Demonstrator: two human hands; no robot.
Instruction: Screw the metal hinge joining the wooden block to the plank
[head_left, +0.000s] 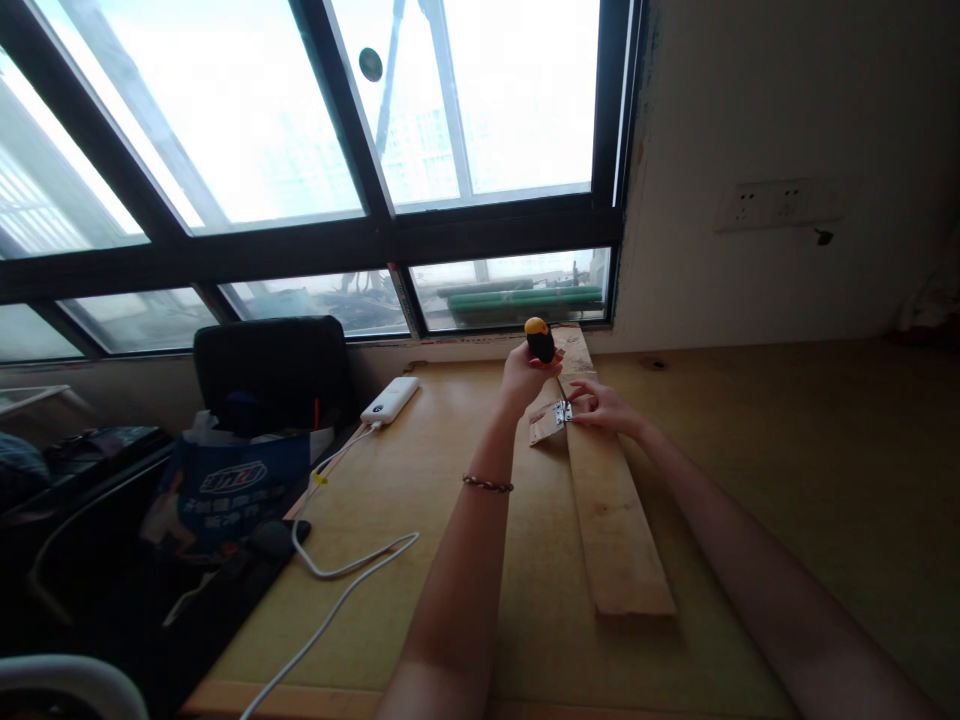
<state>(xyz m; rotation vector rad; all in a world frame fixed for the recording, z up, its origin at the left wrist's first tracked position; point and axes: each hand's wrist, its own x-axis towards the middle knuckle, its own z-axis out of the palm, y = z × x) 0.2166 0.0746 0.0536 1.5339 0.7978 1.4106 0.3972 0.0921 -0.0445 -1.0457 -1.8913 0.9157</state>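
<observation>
The left hand (528, 379) wraps its fingers round a black-and-orange screwdriver (540, 345); the right hand's (602, 409) narrowly parted fingers sit beside a silver metal hinge (564, 412), grip unclear. Tilting the screwdriver could make it slip.

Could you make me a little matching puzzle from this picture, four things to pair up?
Things:
1. Power bank
2. Screwdriver
3. Hinge
4. Bracelet

Descriptions:
A. Silvery metal, by the right hand
B. Around the left forearm
C. White, lying on the table
D. Gripped in the left hand

Pairs: 1-C, 2-D, 3-A, 4-B.
</observation>
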